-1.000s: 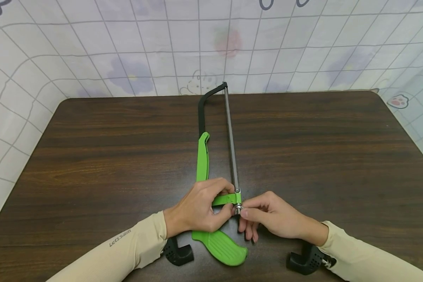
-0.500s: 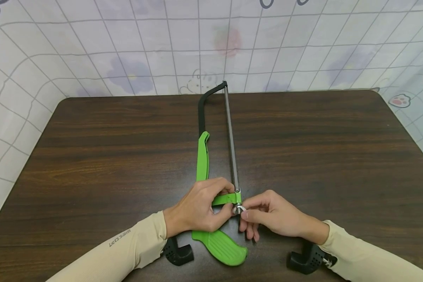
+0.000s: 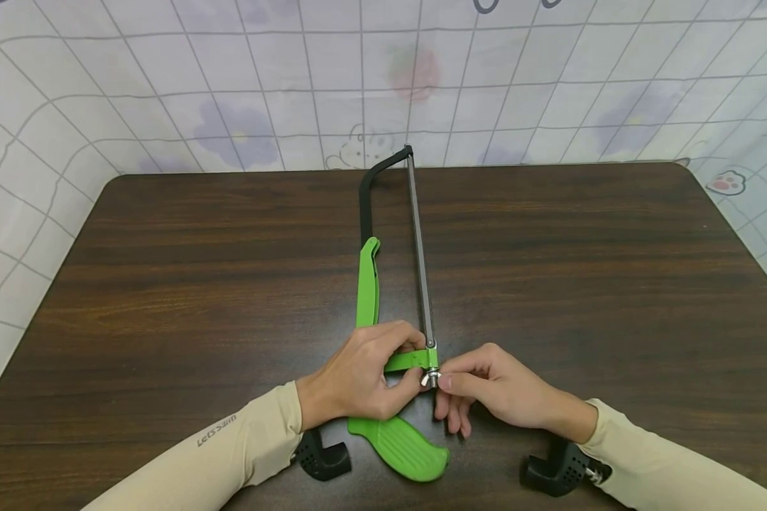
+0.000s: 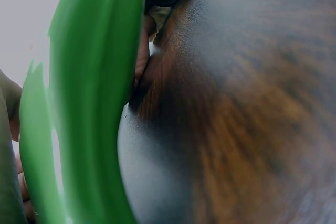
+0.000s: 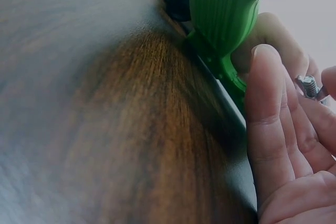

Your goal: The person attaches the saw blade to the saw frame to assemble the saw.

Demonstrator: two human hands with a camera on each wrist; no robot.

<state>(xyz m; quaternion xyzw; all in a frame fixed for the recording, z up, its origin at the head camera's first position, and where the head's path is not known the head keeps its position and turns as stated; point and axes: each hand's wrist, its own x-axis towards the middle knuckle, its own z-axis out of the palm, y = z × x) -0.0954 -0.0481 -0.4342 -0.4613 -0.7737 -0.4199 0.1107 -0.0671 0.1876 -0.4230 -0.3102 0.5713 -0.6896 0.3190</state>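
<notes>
A hacksaw with a green and black frame [image 3: 367, 284] lies on the table, its blade [image 3: 420, 262] to the right of the frame. My left hand [image 3: 364, 372] grips the green frame around the arm that meets the blade's near end. At that end sits a silver wing nut [image 3: 430, 380], which my right hand [image 3: 501, 387] pinches between thumb and index finger. From the right wrist, the threaded bolt end [image 5: 310, 86] shows beside the fingertips. Ribbed and green, the handle [image 3: 403, 451] points toward me; it fills much of the left wrist view. Some left fingers are hidden.
Dark wood-grain table [image 3: 198, 284] lies under everything. A white gridded curtain or cloth [image 3: 281, 85] stands along its far edge and sides. Black wrist cameras [image 3: 322, 458] hang under both sleeves, close to the tabletop.
The wing nut has turned between my right thumb and index finger, its wings now at a different angle. My left hand and the hacksaw have stayed in place.
</notes>
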